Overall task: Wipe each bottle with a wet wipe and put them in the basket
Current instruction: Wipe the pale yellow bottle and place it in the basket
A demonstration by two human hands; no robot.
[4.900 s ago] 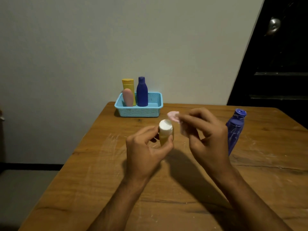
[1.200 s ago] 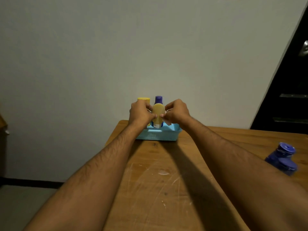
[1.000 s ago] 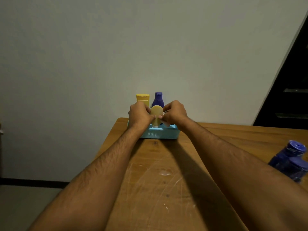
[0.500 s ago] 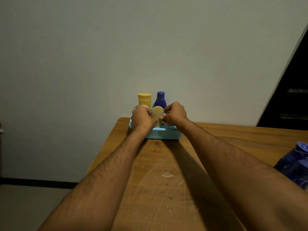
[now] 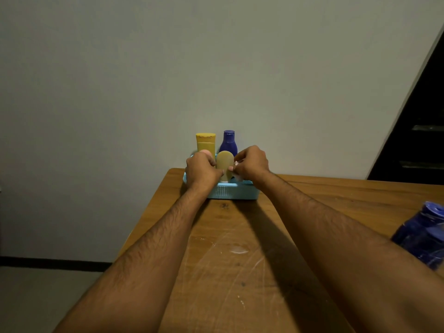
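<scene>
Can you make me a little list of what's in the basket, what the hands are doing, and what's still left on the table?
basket: light blue, at the table's far edge
already inside: yellow tube, small purple bottle, pink bottle mostly hidden
being placed: tan bottle, cap down
left hand: grips tan bottle
right hand: pinches tan bottle and holds wipe
left on table: big blue bottle, right side

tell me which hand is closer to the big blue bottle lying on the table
Right. The right hand is far from the big blue bottle, at the basket; the left hand is farther.
</scene>
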